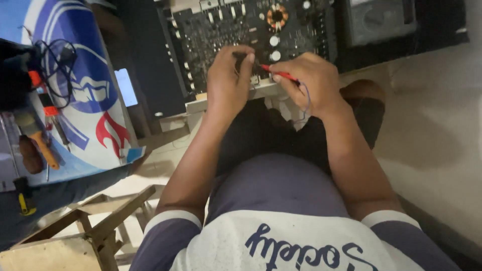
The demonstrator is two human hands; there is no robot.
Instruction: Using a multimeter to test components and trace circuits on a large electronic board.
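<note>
A seated person leans over a dark circuit board [251, 30], both hands at its near edge. The right hand [309, 83] pinches a red probe [278, 74], tip aimed leftward at the board just beyond the fingers; a thin wire [306, 103] loops down from the grip over the wrist. The left hand [228, 80] is curled around a black probe [240, 56], its point pressed to the board just above the knuckles. Both tips appear to be in contact or close to it, so the probing looks under way; nothing here shows a reading, and the grey meter [376, 20], up and right of the red probe's grip, is too dim to read. A copper coil [277, 16] sits directly above both grips. Far left of the hands lies a large sheet [85, 90] printed in blue and white with a red flame shape, screwdrivers [42, 135] resting on it. Below left stands a wooden stool [95, 231].
</note>
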